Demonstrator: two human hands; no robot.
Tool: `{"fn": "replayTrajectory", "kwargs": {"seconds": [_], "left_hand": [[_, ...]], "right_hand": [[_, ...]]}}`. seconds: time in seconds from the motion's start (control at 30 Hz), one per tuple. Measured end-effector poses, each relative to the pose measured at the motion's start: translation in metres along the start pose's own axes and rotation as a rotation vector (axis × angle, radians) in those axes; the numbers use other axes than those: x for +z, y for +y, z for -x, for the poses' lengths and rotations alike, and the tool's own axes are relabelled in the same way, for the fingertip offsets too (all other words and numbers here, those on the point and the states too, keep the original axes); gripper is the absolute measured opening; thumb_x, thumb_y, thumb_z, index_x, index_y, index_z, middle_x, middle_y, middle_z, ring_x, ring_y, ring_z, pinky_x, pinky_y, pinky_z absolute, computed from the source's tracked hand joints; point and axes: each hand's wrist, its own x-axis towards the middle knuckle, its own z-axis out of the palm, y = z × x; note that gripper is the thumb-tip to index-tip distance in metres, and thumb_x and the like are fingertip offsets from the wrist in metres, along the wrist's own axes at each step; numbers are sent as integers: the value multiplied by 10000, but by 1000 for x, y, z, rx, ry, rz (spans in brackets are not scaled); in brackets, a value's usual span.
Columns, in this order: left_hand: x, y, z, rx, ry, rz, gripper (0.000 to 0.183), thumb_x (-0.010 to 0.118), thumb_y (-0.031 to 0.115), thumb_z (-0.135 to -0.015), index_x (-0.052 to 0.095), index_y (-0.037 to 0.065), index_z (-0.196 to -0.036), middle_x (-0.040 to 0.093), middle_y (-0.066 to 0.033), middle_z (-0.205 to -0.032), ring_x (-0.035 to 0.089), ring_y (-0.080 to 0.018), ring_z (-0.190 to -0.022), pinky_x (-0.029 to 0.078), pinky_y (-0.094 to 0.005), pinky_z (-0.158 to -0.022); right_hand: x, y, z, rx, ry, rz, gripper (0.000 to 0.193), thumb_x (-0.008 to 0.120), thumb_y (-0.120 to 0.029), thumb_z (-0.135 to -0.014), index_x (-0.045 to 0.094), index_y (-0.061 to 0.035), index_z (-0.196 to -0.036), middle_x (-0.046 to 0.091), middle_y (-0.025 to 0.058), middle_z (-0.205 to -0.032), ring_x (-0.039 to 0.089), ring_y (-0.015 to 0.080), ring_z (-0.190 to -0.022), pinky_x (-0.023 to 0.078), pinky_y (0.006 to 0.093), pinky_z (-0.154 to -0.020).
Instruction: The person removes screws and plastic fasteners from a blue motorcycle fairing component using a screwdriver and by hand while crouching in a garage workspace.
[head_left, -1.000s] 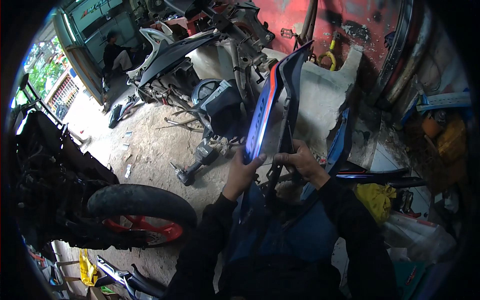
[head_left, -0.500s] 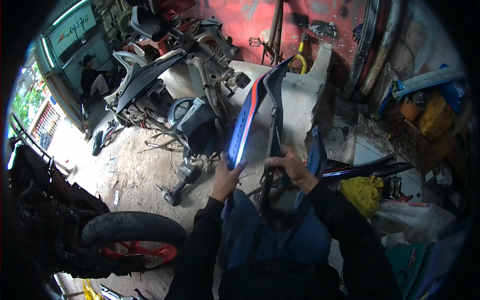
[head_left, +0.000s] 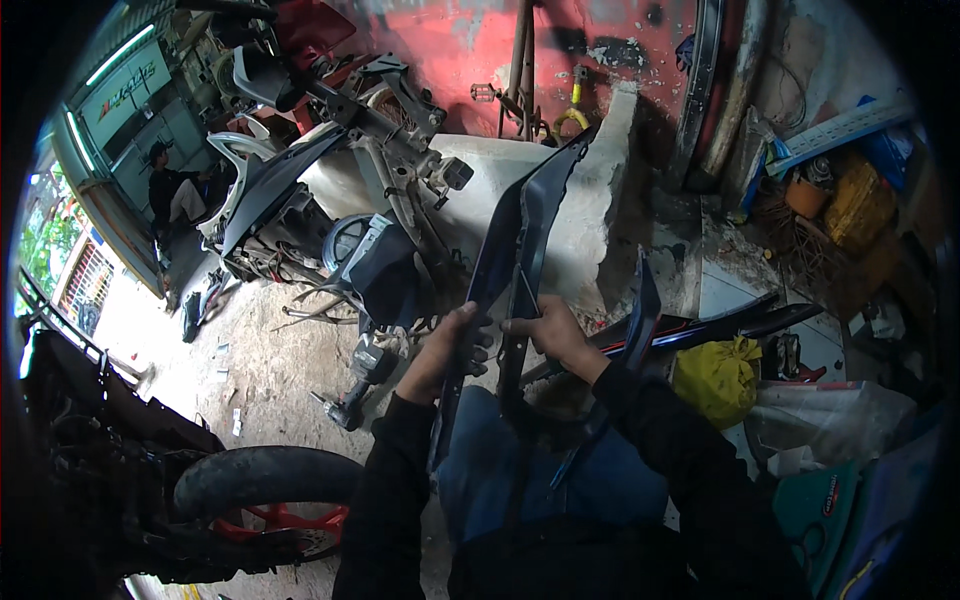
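Observation:
Between my two hands stands a long, dark motorcycle body panel (head_left: pixel 548 190), its pointed end away from me and its curved lower part over my lap. The inner, unpainted side now faces up. My left hand (head_left: pixel 445 352) is wrapped round the panel's left arm, fingers curled underneath. My right hand (head_left: pixel 550 335) grips the inner edge of the right arm, thumb pointing left. Right of that hand, a narrow dark piece (head_left: pixel 642 305) rises; whether it joins the panel I cannot tell. A cordless power tool (head_left: pixel 362 385) lies on the floor left of my left hand.
Striped dark panels (head_left: pixel 735 322) lie to the right by a yellow bag (head_left: pixel 718 380). A stripped motorcycle (head_left: pixel 385 200) stands ahead before a low concrete block (head_left: pixel 490 170). At lower left is a tyre (head_left: pixel 270 478) with a red rim. A person (head_left: pixel 175 185) sits far left.
Both hands have rolled the panel over, so its glossy blue and orange striped face has turned out of sight. My view has shifted slightly right.

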Motion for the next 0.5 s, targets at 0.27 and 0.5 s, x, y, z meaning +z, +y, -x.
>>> {"fn": "replayTrajectory", "kwargs": {"seconds": [0.27, 0.5], "left_hand": [[-18, -68, -41, -51, 9, -102, 548, 412, 554, -934, 541, 49, -1104, 557, -40, -907, 521, -112, -730, 449, -267, -599], [-9, -94, -53, -19, -112, 62, 492, 371, 463, -976, 532, 72, -1228, 588, -18, -1138, 551, -139, -983, 435, -303, -863]], "right_hand": [[6, 14, -5, -238, 100, 202, 320, 700, -265, -754, 607, 41, -731, 589, 192, -620, 620, 303, -614, 467, 381, -589], [10, 26, -1, -199, 170, 462, 348, 662, -270, -756, 592, 67, -805, 603, 290, -790, 605, 446, -813, 479, 469, -715]]}}
